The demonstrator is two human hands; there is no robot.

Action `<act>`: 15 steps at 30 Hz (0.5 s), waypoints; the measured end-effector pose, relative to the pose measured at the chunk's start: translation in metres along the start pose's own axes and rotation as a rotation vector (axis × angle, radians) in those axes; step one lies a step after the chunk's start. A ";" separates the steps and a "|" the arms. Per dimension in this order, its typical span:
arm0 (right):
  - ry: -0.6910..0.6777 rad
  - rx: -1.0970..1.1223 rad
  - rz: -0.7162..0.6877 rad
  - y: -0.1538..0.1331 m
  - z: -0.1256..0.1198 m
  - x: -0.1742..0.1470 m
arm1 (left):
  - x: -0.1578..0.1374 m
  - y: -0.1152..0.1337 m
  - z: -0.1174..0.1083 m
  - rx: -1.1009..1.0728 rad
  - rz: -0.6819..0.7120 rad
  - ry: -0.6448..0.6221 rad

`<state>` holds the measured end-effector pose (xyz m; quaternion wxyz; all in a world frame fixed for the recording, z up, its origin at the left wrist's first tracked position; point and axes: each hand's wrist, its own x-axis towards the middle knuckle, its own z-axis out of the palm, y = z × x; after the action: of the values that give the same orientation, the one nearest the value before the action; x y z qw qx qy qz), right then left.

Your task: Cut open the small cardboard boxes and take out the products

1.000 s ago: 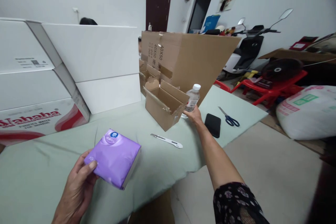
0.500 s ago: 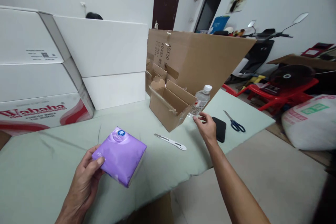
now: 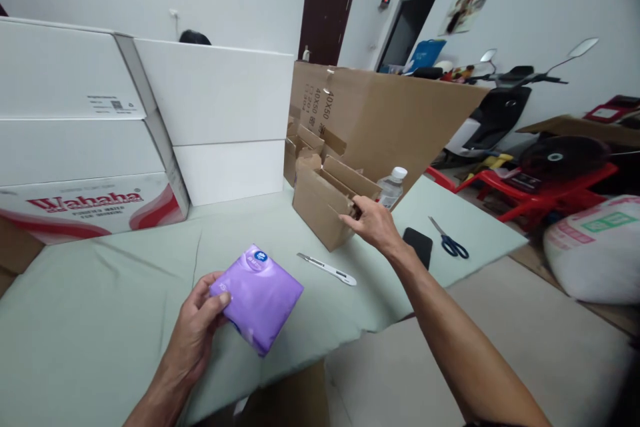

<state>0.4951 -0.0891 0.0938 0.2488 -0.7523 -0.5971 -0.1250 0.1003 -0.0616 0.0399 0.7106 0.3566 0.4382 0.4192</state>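
Observation:
My left hand (image 3: 200, 320) grips a purple tissue pack (image 3: 260, 297) by its left corner, thumb on top, above the cloth-covered table. At the near right end of a small open cardboard box (image 3: 323, 210), my right hand (image 3: 375, 223) has its fingers over the rim and its thumb on the outer side. The fingertips are partly hidden by the box. A white craft knife (image 3: 327, 269) lies on the cloth between the two hands. Close behind my right hand stands a clear plastic bottle (image 3: 391, 188) with a white cap, its lower part hidden.
Dark blue scissors (image 3: 450, 240) and a black flat object (image 3: 418, 247) lie at the table's right. White boxes (image 3: 225, 93) are stacked at the back left. A large cardboard sheet or box (image 3: 395, 113) rises behind the small box. Part of a person's head (image 3: 195, 37) shows beyond.
My right hand has moved left from beside the bottle onto the small box's rim. My left hand and the tissue pack have shifted right in view. The camera view has turned slightly.

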 end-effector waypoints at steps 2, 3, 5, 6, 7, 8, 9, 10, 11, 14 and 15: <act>0.027 -0.006 0.007 0.008 -0.004 -0.005 | 0.003 -0.003 0.000 0.018 -0.010 -0.009; 0.038 -0.006 0.012 0.013 -0.007 -0.008 | 0.004 -0.005 0.000 0.027 -0.020 -0.011; 0.065 0.001 0.030 0.023 -0.012 -0.013 | 0.007 -0.008 0.000 0.038 -0.041 -0.008; 0.077 0.015 0.038 0.027 -0.013 -0.014 | 0.008 -0.009 0.000 0.041 -0.052 -0.009; 0.087 0.035 0.042 0.030 -0.013 -0.014 | 0.009 -0.010 0.000 0.042 -0.058 -0.010; 0.091 0.057 0.043 0.033 -0.013 -0.013 | 0.009 -0.011 -0.001 0.043 -0.065 -0.014; 0.090 0.078 0.041 0.034 -0.011 -0.011 | 0.009 -0.011 -0.001 0.042 -0.068 -0.016; 0.088 0.096 0.038 0.035 -0.009 -0.009 | 0.009 -0.012 -0.001 0.042 -0.068 -0.017; 0.086 0.109 0.035 0.035 -0.006 -0.006 | 0.010 -0.012 -0.002 0.043 -0.063 -0.015; 0.093 0.133 0.039 0.033 0.001 0.003 | 0.010 -0.010 -0.003 0.043 -0.046 -0.004; 0.097 0.141 0.041 0.032 0.003 0.005 | 0.010 -0.010 -0.004 0.042 -0.044 0.000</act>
<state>0.5264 -0.0882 0.0866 0.3325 -0.7380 -0.5760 -0.1139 0.1024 -0.0555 0.0265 0.7120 0.3618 0.4547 0.3943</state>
